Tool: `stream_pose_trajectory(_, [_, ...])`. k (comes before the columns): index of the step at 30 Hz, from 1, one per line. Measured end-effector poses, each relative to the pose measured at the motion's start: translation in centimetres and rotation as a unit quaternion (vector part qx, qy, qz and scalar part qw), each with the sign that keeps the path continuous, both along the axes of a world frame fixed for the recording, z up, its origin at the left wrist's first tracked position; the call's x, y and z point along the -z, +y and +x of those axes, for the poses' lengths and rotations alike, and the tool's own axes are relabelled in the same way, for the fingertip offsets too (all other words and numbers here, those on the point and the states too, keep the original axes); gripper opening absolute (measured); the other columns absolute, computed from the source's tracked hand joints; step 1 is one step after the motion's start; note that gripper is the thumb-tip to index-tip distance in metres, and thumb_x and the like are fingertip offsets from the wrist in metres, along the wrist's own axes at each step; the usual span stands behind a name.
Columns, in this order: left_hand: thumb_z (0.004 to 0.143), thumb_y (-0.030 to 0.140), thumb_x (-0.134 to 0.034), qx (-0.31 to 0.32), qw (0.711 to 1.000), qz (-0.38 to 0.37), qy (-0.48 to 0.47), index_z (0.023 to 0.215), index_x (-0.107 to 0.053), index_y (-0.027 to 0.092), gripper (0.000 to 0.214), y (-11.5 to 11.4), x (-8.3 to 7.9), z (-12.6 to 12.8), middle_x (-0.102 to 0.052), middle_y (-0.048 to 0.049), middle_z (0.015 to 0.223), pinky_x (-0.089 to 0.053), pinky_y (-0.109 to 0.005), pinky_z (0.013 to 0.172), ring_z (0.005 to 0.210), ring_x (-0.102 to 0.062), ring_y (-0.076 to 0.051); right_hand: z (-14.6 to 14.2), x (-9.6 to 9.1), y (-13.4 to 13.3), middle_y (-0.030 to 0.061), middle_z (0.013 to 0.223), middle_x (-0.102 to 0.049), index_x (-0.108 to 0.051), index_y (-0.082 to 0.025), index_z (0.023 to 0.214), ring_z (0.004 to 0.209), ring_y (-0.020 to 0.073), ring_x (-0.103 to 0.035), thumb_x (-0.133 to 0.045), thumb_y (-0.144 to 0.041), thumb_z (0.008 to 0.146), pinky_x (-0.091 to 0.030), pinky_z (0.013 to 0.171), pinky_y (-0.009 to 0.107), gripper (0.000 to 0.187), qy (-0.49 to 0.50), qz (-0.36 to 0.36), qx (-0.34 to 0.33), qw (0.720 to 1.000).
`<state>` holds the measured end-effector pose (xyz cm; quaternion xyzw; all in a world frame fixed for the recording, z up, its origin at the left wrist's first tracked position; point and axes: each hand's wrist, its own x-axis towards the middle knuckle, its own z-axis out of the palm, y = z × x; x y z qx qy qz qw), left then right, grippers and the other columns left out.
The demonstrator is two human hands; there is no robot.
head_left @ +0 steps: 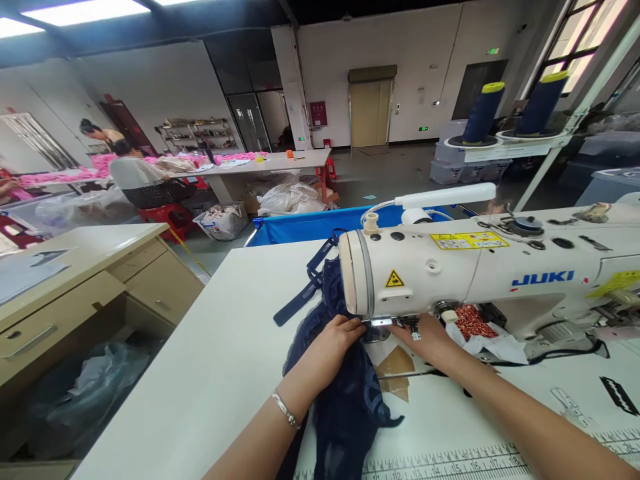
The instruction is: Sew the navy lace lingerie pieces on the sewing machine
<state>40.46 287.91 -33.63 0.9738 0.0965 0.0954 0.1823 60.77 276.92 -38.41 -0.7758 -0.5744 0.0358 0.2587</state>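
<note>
A navy lace garment with straps [345, 427], bra-like in look, lies bunched at the left end of a white JUKI sewing machine [480, 267]. My left hand [330, 347] is closed on its lace edge, fingertips close by the presser foot area. My right hand [425, 337] reaches under the machine arm from the right, beside the needle parts [414, 327]. Machine parts hide most of its fingers, so what they hold cannot be seen. One navy strap [297, 301] stretches out flat on the white table [225, 373].
A printed ruler [480, 460] runs along the table's near edge. To the right lie a black blade [619, 395] and red thread scraps [475, 322]. Navy thread cones [483, 113] stand above. Left is a drawer desk [65, 313]; a seated person [135, 177] works beyond.
</note>
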Motion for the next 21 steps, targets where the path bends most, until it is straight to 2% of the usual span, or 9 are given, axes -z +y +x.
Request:
stream_pose_trajectory(3, [0.095,0.009,-0.038,-0.005,1.0,-0.013,-0.015,0.137,-0.052,0.025,0.047,0.1,0.5,0.0,-0.057,-0.0053,0.135,-0.045,-0.041,0.106,0.122,-0.048,-0.021,-1.2,0.8,0.2,0.0082,0.103,-0.072,-0.074,-0.027,0.098,0.095,0.0303,-0.066,-0.057,-0.036,0.087,-0.053,0.079,0.04,0.023,-0.03,-0.038,-0.011,0.999])
stream_pose_trajectory(6, [0.097,0.01,-0.038,-0.003,1.0,-0.016,-0.024,0.136,-0.052,0.025,0.045,0.3,0.9,0.0,-0.057,-0.0044,0.135,-0.044,-0.042,0.107,0.122,-0.047,-0.022,-2.1,0.9,0.2,0.0077,0.107,-0.072,-0.072,-0.029,0.106,0.093,0.028,-0.066,-0.05,-0.027,0.09,-0.051,0.082,0.041,0.028,-0.039,-0.035,-0.031,0.998])
stream_pose_trajectory(8, [0.097,0.011,-0.038,0.0,1.0,-0.01,-0.024,0.136,-0.052,0.025,0.044,0.4,0.9,0.0,-0.057,-0.0039,0.136,-0.044,-0.041,0.107,0.121,-0.047,-0.022,-2.2,0.8,0.5,0.0081,0.107,-0.072,-0.073,-0.026,0.102,0.094,0.0266,-0.066,-0.051,-0.024,0.088,-0.05,0.086,0.039,0.027,0.011,-0.009,-0.03,0.999])
stream_pose_trajectory(11, [0.098,0.01,-0.034,0.005,1.0,0.006,-0.017,0.135,-0.053,0.022,0.044,0.2,0.7,0.2,-0.057,-0.0043,0.134,-0.045,-0.039,0.105,0.118,-0.048,-0.022,-1.7,0.9,1.7,0.0069,0.094,-0.075,-0.072,-0.021,0.088,0.092,0.0239,-0.067,-0.057,-0.023,0.081,-0.052,0.086,0.035,0.017,0.098,0.022,-0.008,0.995])
stream_pose_trajectory(17, [0.097,0.008,-0.035,0.024,0.999,0.048,-0.001,0.122,-0.06,0.018,0.037,0.3,-0.3,-0.2,-0.063,-0.0063,0.121,-0.047,-0.038,0.099,0.109,-0.05,-0.023,-1.4,2.3,2.9,-0.0002,0.078,-0.072,-0.068,-0.021,0.081,0.074,0.0177,-0.068,-0.059,-0.026,0.079,-0.055,0.072,0.028,0.011,0.159,0.023,-0.032,0.987])
stream_pose_trajectory(21, [0.097,0.009,-0.037,-0.033,0.997,0.064,-0.002,0.12,-0.059,0.021,0.034,1.0,0.1,-0.3,-0.062,-0.0062,0.12,-0.048,-0.039,0.095,0.11,-0.052,-0.023,-1.6,1.7,2.7,-0.0009,0.078,-0.072,-0.068,-0.022,0.083,0.072,0.016,-0.067,-0.058,-0.027,0.081,-0.054,0.071,0.026,0.012,0.177,0.02,-0.049,0.983])
